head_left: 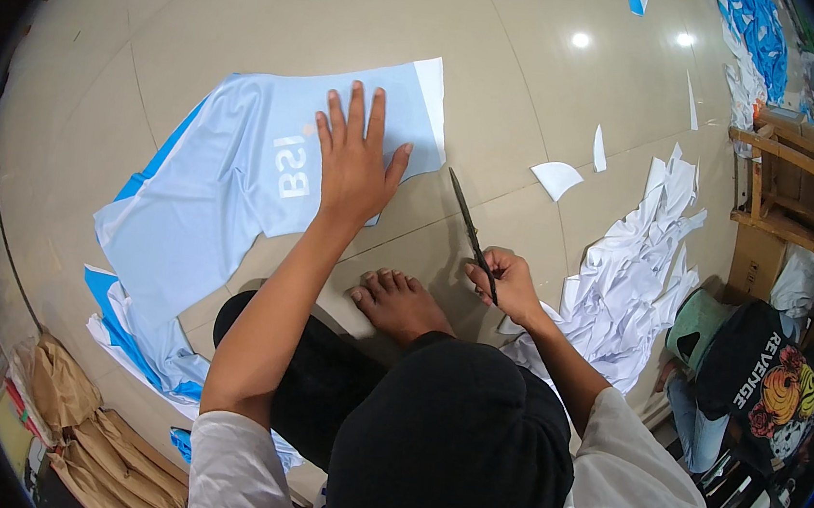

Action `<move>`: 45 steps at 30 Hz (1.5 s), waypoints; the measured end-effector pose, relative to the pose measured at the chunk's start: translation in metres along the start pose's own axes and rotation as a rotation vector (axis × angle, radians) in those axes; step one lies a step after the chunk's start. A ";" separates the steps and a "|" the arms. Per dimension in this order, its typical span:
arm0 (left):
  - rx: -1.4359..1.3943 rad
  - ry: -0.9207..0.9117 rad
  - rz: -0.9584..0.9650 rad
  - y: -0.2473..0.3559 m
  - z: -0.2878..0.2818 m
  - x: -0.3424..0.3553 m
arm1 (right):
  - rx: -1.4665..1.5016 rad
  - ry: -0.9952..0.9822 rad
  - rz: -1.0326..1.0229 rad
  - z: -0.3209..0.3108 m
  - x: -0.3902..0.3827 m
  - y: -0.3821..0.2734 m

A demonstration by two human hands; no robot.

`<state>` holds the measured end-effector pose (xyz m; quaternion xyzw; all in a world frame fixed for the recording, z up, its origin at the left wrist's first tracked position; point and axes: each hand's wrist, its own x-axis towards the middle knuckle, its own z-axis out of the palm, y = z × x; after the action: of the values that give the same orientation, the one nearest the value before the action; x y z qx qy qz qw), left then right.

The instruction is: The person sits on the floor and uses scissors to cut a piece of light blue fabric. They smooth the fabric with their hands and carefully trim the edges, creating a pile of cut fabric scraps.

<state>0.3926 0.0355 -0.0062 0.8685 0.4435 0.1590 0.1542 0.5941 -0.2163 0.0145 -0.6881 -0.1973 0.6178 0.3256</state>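
Note:
A light blue piece of fabric (227,156) with a white right edge and a printed mark lies rumpled on the tiled floor. My left hand (356,167) rests flat on its right part, fingers spread. To the right of the fabric, my right hand (506,284) grips black-handled scissors (463,204), their blades pointing up and left toward the cloth's lower right corner. The blades look closed or nearly so and stand apart from the cloth. The fingers partly hide the scissors' handles. Brighter blue fabric shows along the cloth's left edge.
White cloth scraps (634,264) are heaped at right, with a curved white offcut (557,179) nearby. Blue and white fabric (153,338) lies at lower left, beside brown wrapping (100,440). My bare foot (403,302) is between my arms. At right are a wooden stool (790,171) and a person (754,381).

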 end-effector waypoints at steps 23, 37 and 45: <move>0.177 -0.081 -0.108 0.006 0.005 0.000 | 0.116 -0.103 0.073 0.011 0.006 -0.008; 0.168 -0.057 -0.095 0.007 0.005 0.000 | 0.097 -0.032 0.038 0.022 0.012 -0.012; 0.161 -0.046 -0.087 0.007 0.006 -0.001 | 0.109 -0.022 0.046 0.024 0.014 -0.005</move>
<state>0.3997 0.0303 -0.0084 0.8613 0.4886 0.0960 0.1008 0.5731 -0.1983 0.0079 -0.6668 -0.1510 0.6424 0.3463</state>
